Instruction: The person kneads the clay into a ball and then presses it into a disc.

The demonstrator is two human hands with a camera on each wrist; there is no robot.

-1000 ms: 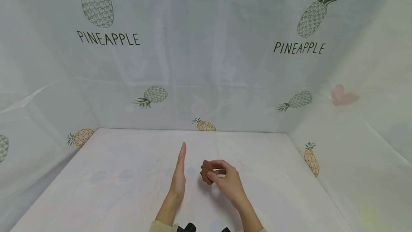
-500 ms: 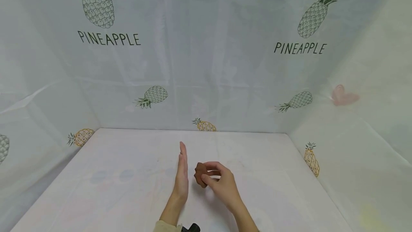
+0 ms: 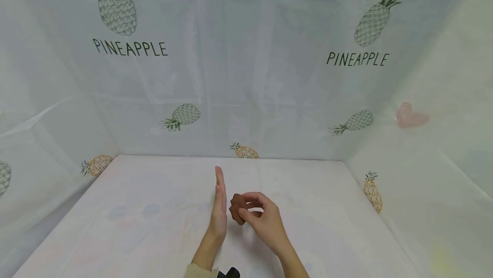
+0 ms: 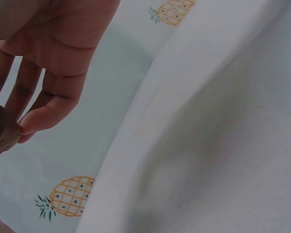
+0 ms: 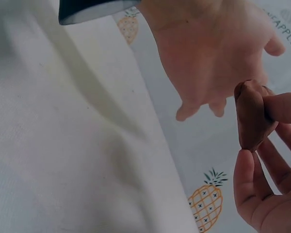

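My right hand pinches a brown, lumpy piece with a scalloped edge between thumb and fingertips, above the white table. From this close, in the right wrist view, the brown piece has a smooth, ridged surface; what it is I cannot tell. Just left of it stands my left hand, held upright with straight fingers and its palm turned toward the piece. A narrow gap shows between palm and piece in the head view. In the left wrist view, the right hand reaches in from the upper left, the brown piece partly cut off by the frame.
The white table runs back to a pale curtain printed with pineapples, which also hangs along both sides. Shadows of the hands fall on the tabletop. A black wrist strap part sits by the left sleeve.
My right hand has moved left with the brown piece, closer to the left palm. The left hand has shifted slightly right, still upright.
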